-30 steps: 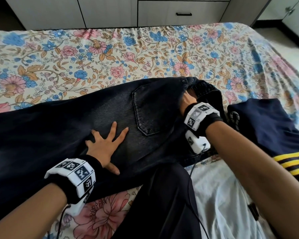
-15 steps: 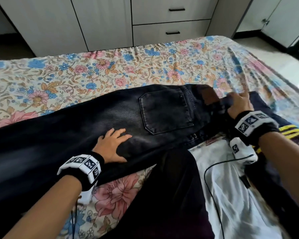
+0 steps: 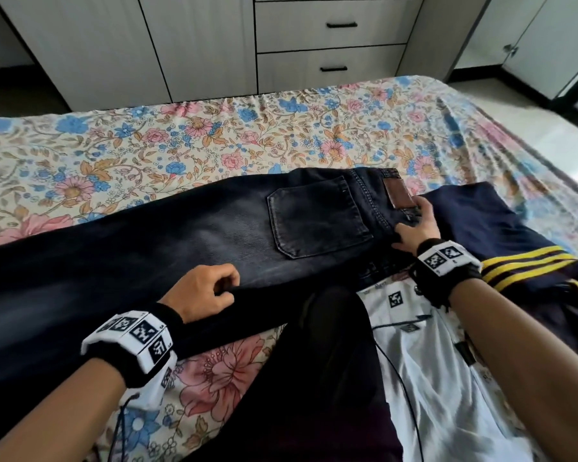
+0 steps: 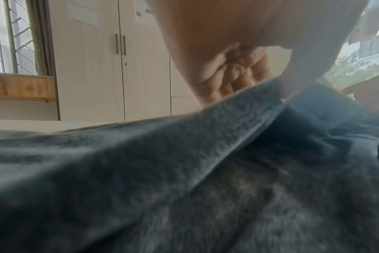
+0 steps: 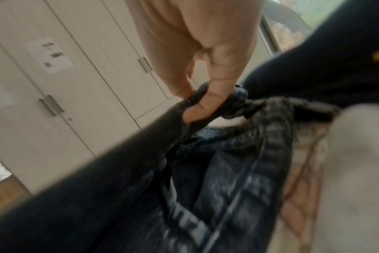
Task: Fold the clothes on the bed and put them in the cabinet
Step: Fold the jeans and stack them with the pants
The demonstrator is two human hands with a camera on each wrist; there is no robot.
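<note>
Dark jeans (image 3: 187, 241) lie stretched across the middle of the bed (image 3: 214, 141), back pocket (image 3: 317, 218) facing up, legs running off toward the left edge and the waistband toward the right. The left hand (image 3: 202, 291) is down on the near edge of the denim at the thigh, fingers curled and pinching up a fold of the fabric; the left wrist view shows those fingers (image 4: 234, 75) bunched over a raised ridge of the jeans (image 4: 184, 171). Over at the waistband, the right hand (image 3: 416, 228) sits just beside the brown leather patch (image 3: 399, 195), and the right wrist view shows one of its fingers (image 5: 208, 106) hooked round a dark loop of the waistband, with the jeans (image 5: 227, 171) hanging open below it. So both hands are closed on the denim, one at each end of the seat.

Just to the right of the jeans, touching the waistband end, lies a navy garment with yellow stripes (image 3: 501, 241), toward the right edge of the bed. Near the front edge, a white printed garment (image 3: 424, 378) is spread out, and a black garment (image 3: 321, 378) lies beside it on the left, its upper end meeting the near edge of the jeans. The flowered sheet shows along the far side. Beyond the far edge of the bed stands the pale cabinet (image 3: 187, 45), doors closed, with two drawers (image 3: 334, 45) with dark handles.
</note>
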